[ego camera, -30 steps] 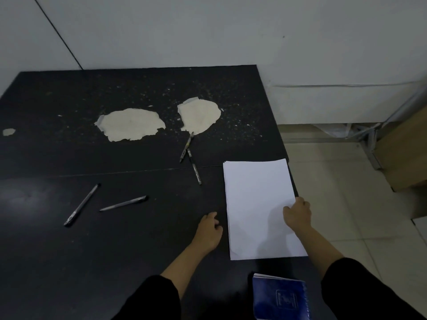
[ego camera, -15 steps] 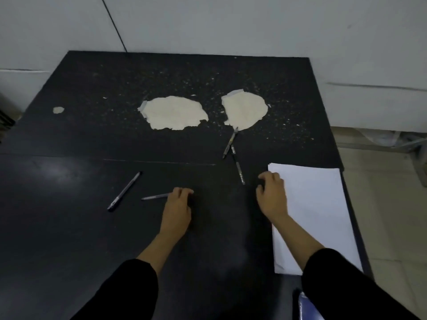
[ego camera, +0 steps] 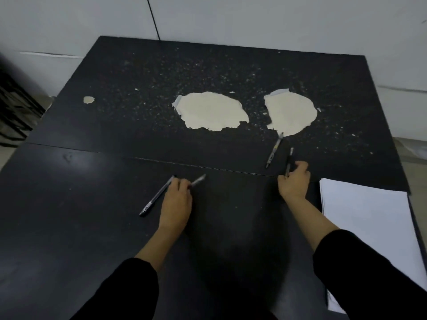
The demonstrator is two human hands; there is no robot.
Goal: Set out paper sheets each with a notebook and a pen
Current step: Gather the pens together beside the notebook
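Near the paper stack (ego camera: 369,227), each hand grips a pen: left hand (ego camera: 176,202), right hand (ego camera: 294,181).

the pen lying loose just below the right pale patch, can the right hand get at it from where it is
Probably yes. The right hand already grips another pen, but the loose pen lies just up and left of its fingers, with only bare table between. It would need a spare finger or two.

The left hand (ego camera: 176,199) has picked up a pen (ego camera: 198,180) (tip toward two o'clock); the right hand (ego camera: 294,182) has left the paper stack (ego camera: 369,218) and now grips another pen (ego camera: 288,161).
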